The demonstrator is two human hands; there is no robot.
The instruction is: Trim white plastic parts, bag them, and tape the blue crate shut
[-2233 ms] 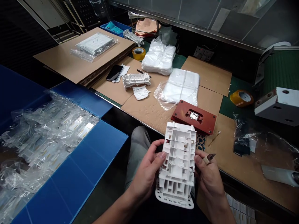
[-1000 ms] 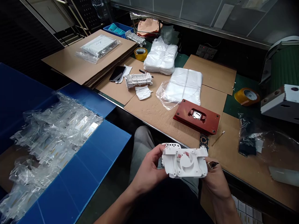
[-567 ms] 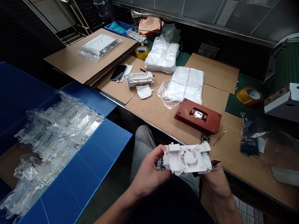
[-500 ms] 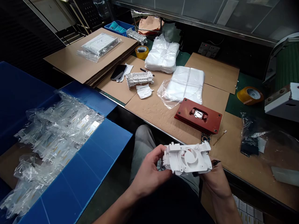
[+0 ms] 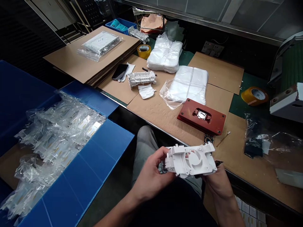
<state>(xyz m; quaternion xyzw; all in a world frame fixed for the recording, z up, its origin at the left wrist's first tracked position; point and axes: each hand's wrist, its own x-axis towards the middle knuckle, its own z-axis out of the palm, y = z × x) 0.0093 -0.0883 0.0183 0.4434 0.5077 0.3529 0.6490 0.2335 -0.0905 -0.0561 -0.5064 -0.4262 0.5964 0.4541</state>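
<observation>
Print is carried on the inner core of the near-right packing tape roll (image 5: pixel 248 96); too small to be read. Same for the far packing tape roll (image 5: pixel 143 54). White plastic housing (image 5: pixel 194 160) is held up off the bench, over the lap at the near edge, round fan grille facing up. Its left end is gripped by the left hand (image 5: pixel 152 171), thumb below, fingers above. Its right end is gripped by the right hand (image 5: pixel 219 179), fingers curled and mostly hidden; a small dark pointed piece (image 5: pixel 219 163) is also seen at those fingers, type can't be told. Red fixture block (image 5: pixel 198 122) is set just beyond, white insert seated in its recess; cotton swab (image 5: pixel 223 139) is laid to its right. Second white housing (image 5: pixel 141 78) is left lying farther left, near the black smartphone (image 5: pixel 120 72). Bagged parts (image 5: pixel 63 132) are piled in the blue box (image 5: pixel 78 176), left.
</observation>
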